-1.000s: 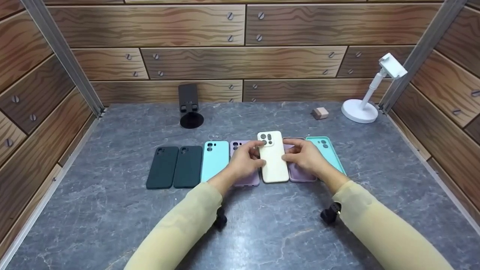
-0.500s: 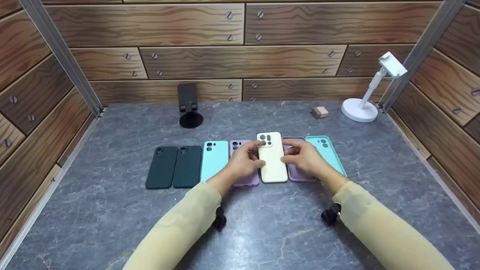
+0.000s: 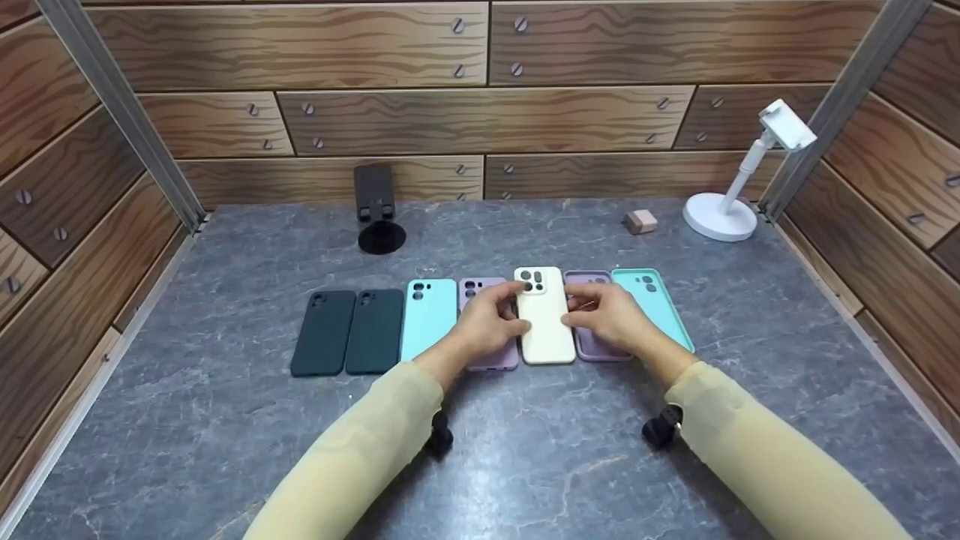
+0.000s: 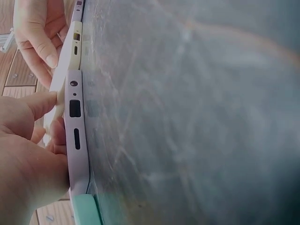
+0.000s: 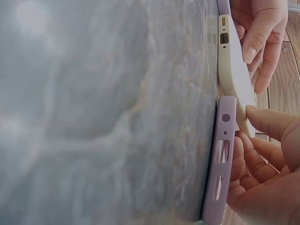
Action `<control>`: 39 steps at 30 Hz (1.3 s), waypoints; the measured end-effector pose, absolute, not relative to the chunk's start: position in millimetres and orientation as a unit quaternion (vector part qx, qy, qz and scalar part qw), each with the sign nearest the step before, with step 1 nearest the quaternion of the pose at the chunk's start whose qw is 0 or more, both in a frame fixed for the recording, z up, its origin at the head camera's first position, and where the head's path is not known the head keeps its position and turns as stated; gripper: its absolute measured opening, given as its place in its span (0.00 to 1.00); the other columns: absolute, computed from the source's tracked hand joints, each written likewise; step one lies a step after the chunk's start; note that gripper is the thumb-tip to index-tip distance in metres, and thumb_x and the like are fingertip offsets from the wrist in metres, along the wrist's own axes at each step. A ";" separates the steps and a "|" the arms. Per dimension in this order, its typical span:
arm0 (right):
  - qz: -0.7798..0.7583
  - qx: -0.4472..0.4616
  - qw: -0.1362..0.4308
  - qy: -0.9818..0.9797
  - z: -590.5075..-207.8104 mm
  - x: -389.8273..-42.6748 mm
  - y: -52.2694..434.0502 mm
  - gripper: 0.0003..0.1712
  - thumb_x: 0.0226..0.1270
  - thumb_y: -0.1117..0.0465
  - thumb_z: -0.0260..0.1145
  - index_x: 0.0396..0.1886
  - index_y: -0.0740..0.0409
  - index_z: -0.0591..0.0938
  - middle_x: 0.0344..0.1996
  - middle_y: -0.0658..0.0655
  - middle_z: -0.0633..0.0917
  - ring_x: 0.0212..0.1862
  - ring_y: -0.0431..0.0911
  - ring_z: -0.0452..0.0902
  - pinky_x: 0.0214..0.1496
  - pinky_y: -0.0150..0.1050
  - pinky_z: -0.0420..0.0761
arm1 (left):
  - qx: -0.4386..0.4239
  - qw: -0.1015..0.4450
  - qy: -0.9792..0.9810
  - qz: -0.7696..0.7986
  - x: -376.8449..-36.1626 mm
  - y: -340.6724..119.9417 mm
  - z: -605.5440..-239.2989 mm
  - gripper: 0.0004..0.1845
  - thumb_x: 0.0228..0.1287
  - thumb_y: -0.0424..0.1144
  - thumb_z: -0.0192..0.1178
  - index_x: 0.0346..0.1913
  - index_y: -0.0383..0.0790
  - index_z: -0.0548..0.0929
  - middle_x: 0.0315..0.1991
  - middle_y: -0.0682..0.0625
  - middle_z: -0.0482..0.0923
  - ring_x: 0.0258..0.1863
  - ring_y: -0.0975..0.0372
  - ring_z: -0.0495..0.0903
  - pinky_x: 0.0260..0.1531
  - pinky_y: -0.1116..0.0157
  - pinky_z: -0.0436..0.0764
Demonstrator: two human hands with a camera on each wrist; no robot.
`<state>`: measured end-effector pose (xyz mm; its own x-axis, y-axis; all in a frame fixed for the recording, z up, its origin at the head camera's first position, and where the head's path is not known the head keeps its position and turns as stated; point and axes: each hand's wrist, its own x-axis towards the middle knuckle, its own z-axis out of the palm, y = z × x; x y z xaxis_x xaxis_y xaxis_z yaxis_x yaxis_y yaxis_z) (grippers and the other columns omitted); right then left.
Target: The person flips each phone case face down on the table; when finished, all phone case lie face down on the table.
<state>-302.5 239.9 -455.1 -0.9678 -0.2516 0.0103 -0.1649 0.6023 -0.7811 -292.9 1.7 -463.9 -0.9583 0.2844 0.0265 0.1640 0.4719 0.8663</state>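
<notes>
A cream phone case [image 3: 547,326] with camera cutouts lies back side up in the middle of the row, its bottom end on the table in both wrist views. My left hand [image 3: 484,326] holds its left edge by thumb and fingers. At the opposite edge, my right hand [image 3: 611,319] grips it likewise. Under the left hand is a lilac phone case [image 3: 495,361], partly hidden. Another lilac phone case [image 3: 595,349], inside facing up, lies beneath the right hand. Thumbs and curled fingers of both hands show near the cream case in the wrist views.
Left in the row lie two dark green phone cases [image 3: 322,334] and a turquoise one [image 3: 429,319]; an upturned turquoise case [image 3: 660,307] ends it at right. Behind stand a black phone stand [image 3: 375,196], a small pinkish block [image 3: 640,221] and a white phone stand [image 3: 721,217].
The top end of the cream case has come down slightly towards the table, and more of the right lilac case shows. Both hands keep their hold in nearly the same place.
</notes>
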 end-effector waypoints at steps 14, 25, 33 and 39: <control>-0.419 -0.110 0.050 0.900 -454.5 -301.6 237.7 0.31 0.66 0.66 0.77 0.67 0.71 0.81 0.46 0.63 0.90 0.50 0.56 0.87 0.57 0.49 0.83 | 0.131 0.066 0.858 0.492 -292.8 1.9 -465.0 0.35 0.66 0.31 0.74 0.75 0.39 0.76 0.35 0.52 0.77 0.35 0.64 0.75 0.36 0.69 0.75; -0.416 -0.115 0.055 0.900 -456.0 -301.7 237.6 0.31 0.64 0.67 0.78 0.66 0.71 0.81 0.49 0.64 0.89 0.51 0.57 0.86 0.58 0.49 0.83 | 0.131 0.066 0.863 0.483 -292.8 1.6 -465.3 0.37 0.63 0.31 0.76 0.75 0.40 0.76 0.37 0.50 0.77 0.35 0.64 0.75 0.39 0.67 0.76; -0.411 -0.122 0.055 0.902 -456.2 -299.6 236.5 0.32 0.62 0.68 0.77 0.66 0.71 0.81 0.50 0.64 0.88 0.53 0.58 0.85 0.59 0.51 0.83 | 0.140 0.058 0.872 0.465 -290.3 2.7 -463.2 0.38 0.62 0.29 0.76 0.75 0.38 0.76 0.43 0.47 0.77 0.37 0.65 0.75 0.45 0.66 0.77; -0.419 -0.124 0.035 0.899 -453.5 -300.0 239.4 0.31 0.62 0.67 0.77 0.65 0.70 0.82 0.50 0.65 0.89 0.52 0.59 0.87 0.56 0.46 0.84 | 0.120 0.069 0.868 0.477 -290.7 4.2 -460.7 0.37 0.61 0.30 0.76 0.74 0.38 0.77 0.41 0.48 0.78 0.36 0.64 0.75 0.39 0.68 0.77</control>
<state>-300.0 239.4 -453.5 -0.9669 -0.2519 0.0411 -0.1933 0.6176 -0.7624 -290.7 4.2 -460.7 -0.9617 0.2741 -0.0043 0.1431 0.5156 0.8448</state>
